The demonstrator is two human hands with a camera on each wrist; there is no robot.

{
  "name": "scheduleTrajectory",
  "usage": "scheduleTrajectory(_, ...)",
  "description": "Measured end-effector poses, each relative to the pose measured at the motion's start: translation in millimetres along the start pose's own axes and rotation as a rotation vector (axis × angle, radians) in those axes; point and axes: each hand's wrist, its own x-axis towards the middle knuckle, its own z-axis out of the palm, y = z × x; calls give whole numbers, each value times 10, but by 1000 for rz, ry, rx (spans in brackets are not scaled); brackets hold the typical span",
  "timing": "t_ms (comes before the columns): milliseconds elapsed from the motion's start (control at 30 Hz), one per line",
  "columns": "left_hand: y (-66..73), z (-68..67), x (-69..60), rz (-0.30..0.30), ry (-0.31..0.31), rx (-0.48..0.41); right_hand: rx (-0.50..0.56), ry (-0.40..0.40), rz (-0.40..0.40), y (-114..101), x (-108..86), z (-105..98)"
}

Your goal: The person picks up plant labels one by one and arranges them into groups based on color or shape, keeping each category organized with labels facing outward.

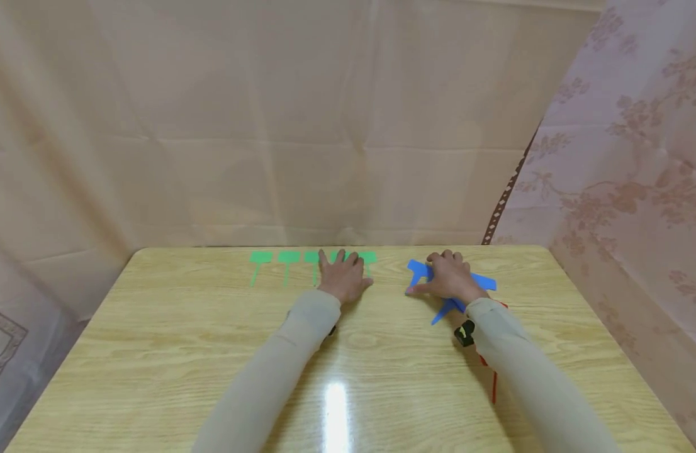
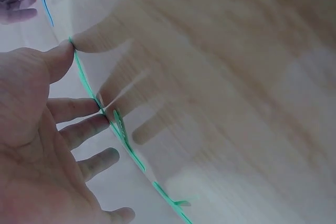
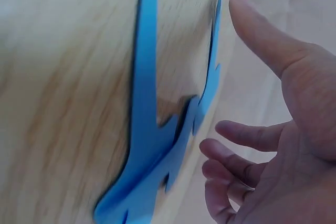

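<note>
Flat green T-shaped pieces (image 1: 260,257) lie in a row along the table's far edge. Over the right end of that row, my left hand (image 1: 343,278) is spread, fingers apart, and partly hides some of them. In the left wrist view its fingertips are at or just over the green pieces (image 2: 81,72); contact is uncertain. Several flat blue pieces (image 1: 484,282) lie loosely, some overlapping, to the right. Above them is my right hand (image 1: 450,278), thumb stretched out and other fingers slightly bent. The right wrist view shows the blue pieces (image 3: 143,103) beside the fingers, not gripped.
Red pieces (image 1: 494,387) lie on the table under the right forearm, mostly hidden. The wood-grain table (image 1: 155,352) meets a beige cloth (image 1: 303,126) at its far edge. A flowered cloth (image 1: 637,189) hangs at the right. Each wrist wears a dark strap-on device.
</note>
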Motion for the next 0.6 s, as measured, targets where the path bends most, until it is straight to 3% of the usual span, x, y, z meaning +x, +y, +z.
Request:
scheduleTrajectory(233, 15, 11, 22, -7, -3, 13, -25, -25, 43, -52, 84, 27)
scheduleTrajectory(600, 12, -16, -9, 12, 19, 13, 33, -50, 96, -61, 137, 28)
